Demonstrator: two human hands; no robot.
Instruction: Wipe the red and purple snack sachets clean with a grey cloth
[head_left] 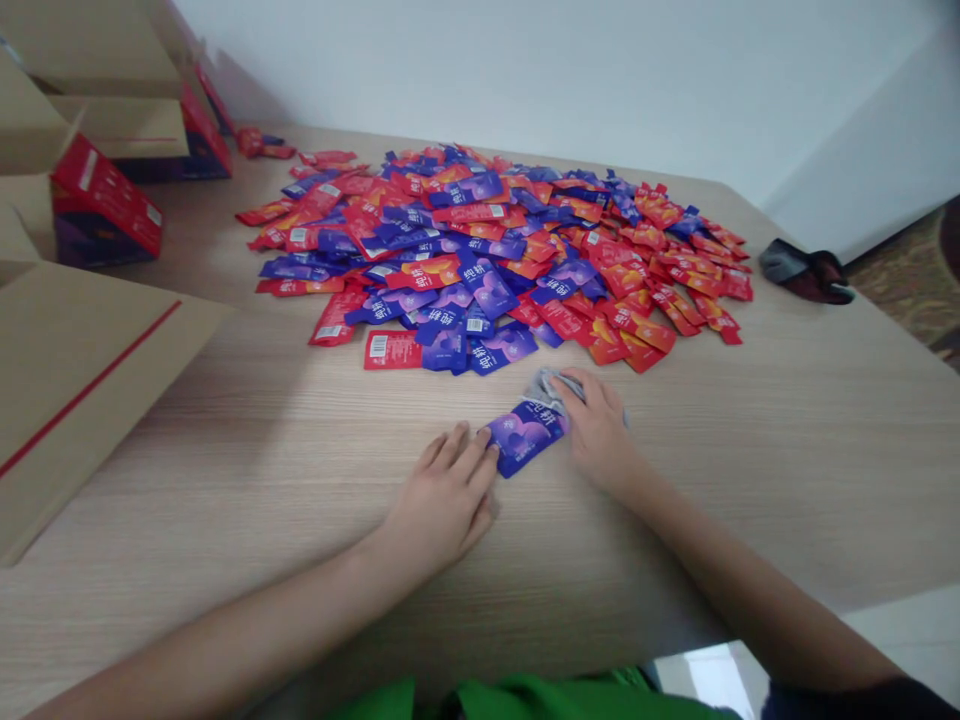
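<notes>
A purple sachet [525,435] lies on the wooden table [300,470] between my hands, on top of a small stack with silvery sachet backs [550,383] showing. My left hand [442,500] rests flat, fingers stretched out, its fingertips touching the sachet's near left corner. My right hand [596,425] lies over the stack's right end, fingers curled onto it. Beyond them spreads a large heap of red and purple sachets [495,240].
Open cardboard boxes [67,370] stand along the left edge, with red-and-purple cartons [105,205] among them. A dark object [806,270] lies at the table's far right edge. A white wall runs behind the table.
</notes>
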